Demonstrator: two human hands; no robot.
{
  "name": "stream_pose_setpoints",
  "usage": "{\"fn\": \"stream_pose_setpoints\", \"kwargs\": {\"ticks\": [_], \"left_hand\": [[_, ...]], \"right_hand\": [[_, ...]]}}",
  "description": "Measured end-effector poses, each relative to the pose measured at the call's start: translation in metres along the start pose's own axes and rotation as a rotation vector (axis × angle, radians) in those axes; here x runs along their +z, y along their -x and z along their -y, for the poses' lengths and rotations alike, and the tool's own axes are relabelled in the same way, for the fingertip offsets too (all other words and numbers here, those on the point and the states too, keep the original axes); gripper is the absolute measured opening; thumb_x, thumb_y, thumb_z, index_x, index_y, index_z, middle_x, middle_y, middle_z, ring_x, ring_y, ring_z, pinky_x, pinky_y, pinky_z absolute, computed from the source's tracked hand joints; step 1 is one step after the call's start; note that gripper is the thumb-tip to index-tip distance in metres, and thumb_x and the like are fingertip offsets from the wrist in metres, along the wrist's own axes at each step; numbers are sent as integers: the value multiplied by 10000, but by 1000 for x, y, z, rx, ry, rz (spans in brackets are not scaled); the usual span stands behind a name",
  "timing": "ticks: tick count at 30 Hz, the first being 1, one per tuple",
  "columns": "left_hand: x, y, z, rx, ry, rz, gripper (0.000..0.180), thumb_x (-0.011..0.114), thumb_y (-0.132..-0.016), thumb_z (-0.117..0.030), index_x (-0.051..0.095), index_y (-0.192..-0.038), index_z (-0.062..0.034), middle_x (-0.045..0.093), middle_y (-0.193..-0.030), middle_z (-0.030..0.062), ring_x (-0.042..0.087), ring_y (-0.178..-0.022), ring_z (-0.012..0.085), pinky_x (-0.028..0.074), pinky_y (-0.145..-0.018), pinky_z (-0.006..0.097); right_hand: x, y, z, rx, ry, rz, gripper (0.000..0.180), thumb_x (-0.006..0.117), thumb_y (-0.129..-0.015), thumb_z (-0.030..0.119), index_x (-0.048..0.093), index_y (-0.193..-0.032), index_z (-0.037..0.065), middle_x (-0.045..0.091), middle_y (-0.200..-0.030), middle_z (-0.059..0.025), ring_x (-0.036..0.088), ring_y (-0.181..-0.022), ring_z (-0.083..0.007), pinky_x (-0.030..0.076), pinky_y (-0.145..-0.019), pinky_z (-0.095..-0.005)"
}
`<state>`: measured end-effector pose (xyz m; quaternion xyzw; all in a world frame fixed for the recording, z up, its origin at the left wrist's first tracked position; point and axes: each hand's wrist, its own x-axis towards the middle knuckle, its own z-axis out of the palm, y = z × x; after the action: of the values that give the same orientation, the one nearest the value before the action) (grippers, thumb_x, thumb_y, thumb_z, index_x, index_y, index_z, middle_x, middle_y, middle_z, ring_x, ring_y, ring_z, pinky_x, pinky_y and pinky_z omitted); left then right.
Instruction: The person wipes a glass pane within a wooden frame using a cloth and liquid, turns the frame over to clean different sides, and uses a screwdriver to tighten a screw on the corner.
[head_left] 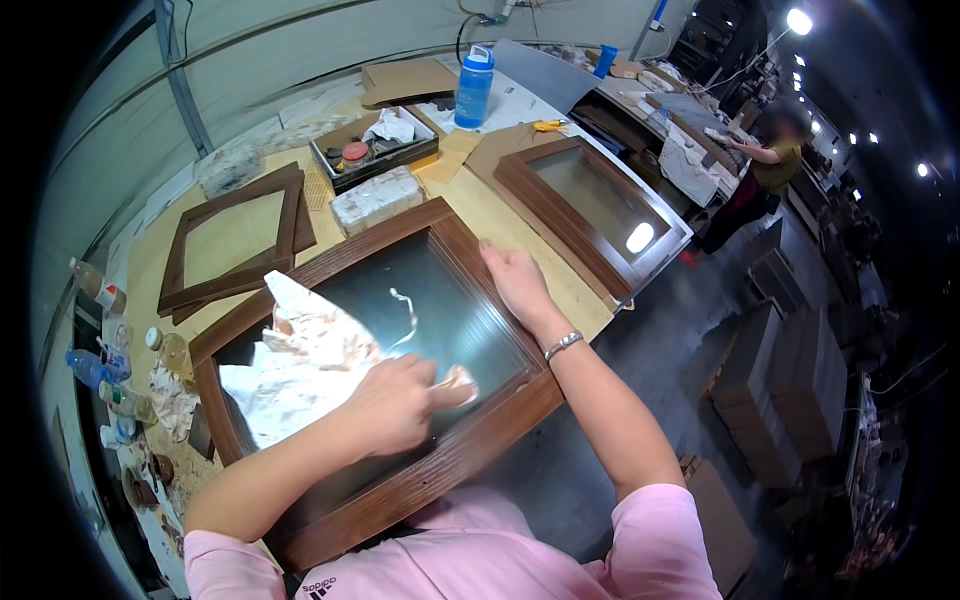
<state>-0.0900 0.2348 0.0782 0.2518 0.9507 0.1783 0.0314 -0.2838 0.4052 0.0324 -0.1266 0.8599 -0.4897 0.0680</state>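
Note:
A brown wooden cabinet door with a glass panel (pixel 455 440) is tilted in front of me, its lower edge near my body. My left hand (pixel 395 405) is closed on a stained white rag (pixel 310 350) over the glass. A bunched end of the rag sticks out by the thumb, and a loose thread trails from it. With my right hand (pixel 515 285) I grip the door's right side near its upper corner; some of those fingers are hidden behind the wood.
Brown frames (pixel 235 245) lie stacked at the left, and another glazed door (pixel 585 205) rests at the right. Behind are a wrapped block (pixel 378 198), a box of supplies (pixel 375 145) and a blue bottle (pixel 474 88). Bottles (pixel 125 400) line the left edge. A person (pixel 770 165) stands far right.

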Motion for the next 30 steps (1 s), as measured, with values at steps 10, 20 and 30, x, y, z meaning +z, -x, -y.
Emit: {"fn": "stream_pose_setpoints", "kwargs": {"ticks": [10,20,30], "left_hand": [[-98,169,-1,-472,287,-454,367,579,-730,19,751,-1050,-33,632,-780,107,552,-656,229,444,-641,348],[-26,328,93,-925,378,-1004,329,518,-935,-28,651,-1218,74,690,-1165,114,628,-1071,178,436,-994,303],[39,311,118,-974,604,-940,294,530,-935,-46,668,-1157,88,711,-1089,113,644,-1028,176,460,-957,305]], "right_hand": [[-53,87,19,-527,223,335,516,774,-762,252,628,-1195,11,614,-1201,-171,590,-1110,-332,482,-958,-407],[-25,180,-9,-938,498,89,425,704,-582,79,683,-1006,86,580,-985,-88,572,-881,-292,482,-816,-424],[-42,190,22,-1035,469,-8,310,698,-666,105,687,-975,80,626,-886,-77,621,-756,-268,510,-696,-385]]}}
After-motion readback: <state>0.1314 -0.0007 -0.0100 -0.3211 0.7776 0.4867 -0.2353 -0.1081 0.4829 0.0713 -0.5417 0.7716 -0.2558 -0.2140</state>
